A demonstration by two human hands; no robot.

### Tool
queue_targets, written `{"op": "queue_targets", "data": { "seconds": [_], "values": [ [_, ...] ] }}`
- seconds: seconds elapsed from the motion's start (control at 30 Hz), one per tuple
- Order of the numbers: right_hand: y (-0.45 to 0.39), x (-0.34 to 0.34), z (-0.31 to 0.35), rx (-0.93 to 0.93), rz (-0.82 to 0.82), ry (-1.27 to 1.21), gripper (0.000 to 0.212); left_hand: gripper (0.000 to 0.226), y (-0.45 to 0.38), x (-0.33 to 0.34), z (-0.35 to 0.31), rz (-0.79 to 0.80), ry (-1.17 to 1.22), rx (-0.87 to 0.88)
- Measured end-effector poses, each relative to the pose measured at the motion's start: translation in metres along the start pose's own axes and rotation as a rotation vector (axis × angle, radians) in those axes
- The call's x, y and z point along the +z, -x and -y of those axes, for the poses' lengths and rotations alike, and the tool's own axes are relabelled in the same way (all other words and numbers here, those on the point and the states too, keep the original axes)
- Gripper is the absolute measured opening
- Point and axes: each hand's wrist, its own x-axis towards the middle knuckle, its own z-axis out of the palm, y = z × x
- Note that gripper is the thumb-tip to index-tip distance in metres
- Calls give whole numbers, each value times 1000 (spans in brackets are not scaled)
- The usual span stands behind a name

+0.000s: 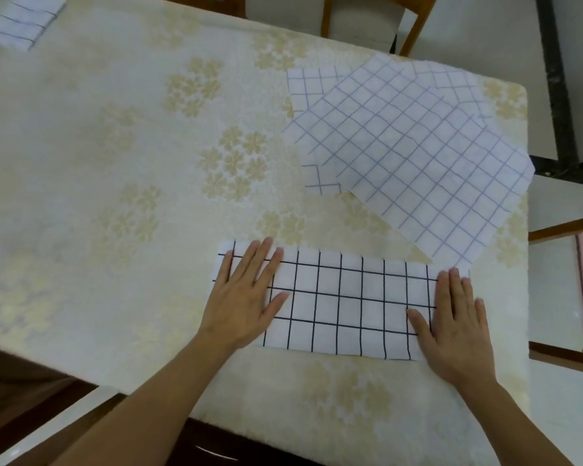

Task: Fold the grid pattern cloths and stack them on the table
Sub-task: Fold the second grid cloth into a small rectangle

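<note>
A white cloth with a dark grid (340,302), folded into a long strip, lies flat near the table's front edge. My left hand (246,294) presses flat on its left end with straight, spread fingers. My right hand (451,317) presses flat on its right end the same way. Behind it to the right, unfolded grid cloths (408,146) lie overlapping, reaching the table's right edge. A small stack of folded grid cloths (22,21) sits at the far left corner.
The table (115,163) wears a cream floral cover. Wooden chairs stand at the back (367,18) and at the right (566,290). A dark wooden frame edge runs below the front left of the table.
</note>
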Motion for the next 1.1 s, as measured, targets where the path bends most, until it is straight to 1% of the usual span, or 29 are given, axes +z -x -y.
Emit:
{"op": "queue_targets", "data": {
  "seconds": [0.07, 0.13, 0.23, 0.33, 0.4, 0.5, 0.6, 0.67, 0.73, 0.83, 0.97, 1.1],
  "values": [
    [-2, -11, 6, -46, -33, -17, 82, 68, 13, -8, 3, -43, 34, -116],
    [-9, -22, 16, -165, -56, -10, 79, 66, 31, -15, 7, -60, 58, -270],
    [-32, -28, 39, -440, -41, -6, 69, 68, 57, -22, 6, -37, 53, -442],
    [-58, -24, 76, -724, -18, 57, 62, 72, 78, -24, 2, 12, 39, -544],
    [-75, -20, 105, -875, -4, 112, 59, 74, 86, -21, 2, 26, 54, -600],
    [-97, -14, 152, -1064, 14, 128, 54, 72, 91, -12, 0, 17, 92, -663],
    [-115, -3, 200, -1207, 16, 130, 47, 64, 89, 0, 0, -43, 140, -712],
    [-123, 4, 230, -1293, 23, 123, 48, 61, 88, 5, -1, -80, 156, -736],
    [-128, 9, 253, -1385, 24, 129, 49, 58, 87, 9, -3, -118, 144, -745],
    [-133, 16, 271, -1513, 29, 155, 45, 56, 87, 13, -4, -132, 133, -758],
    [-138, 26, 278, -1585, 70, 192, 46, 54, 85, 15, -4, -157, 135, -778],
    [-143, 29, 279, -1604, 102, 138, 44, 47, 83, 17, -6, -209, 134, -781]
  ]
}}
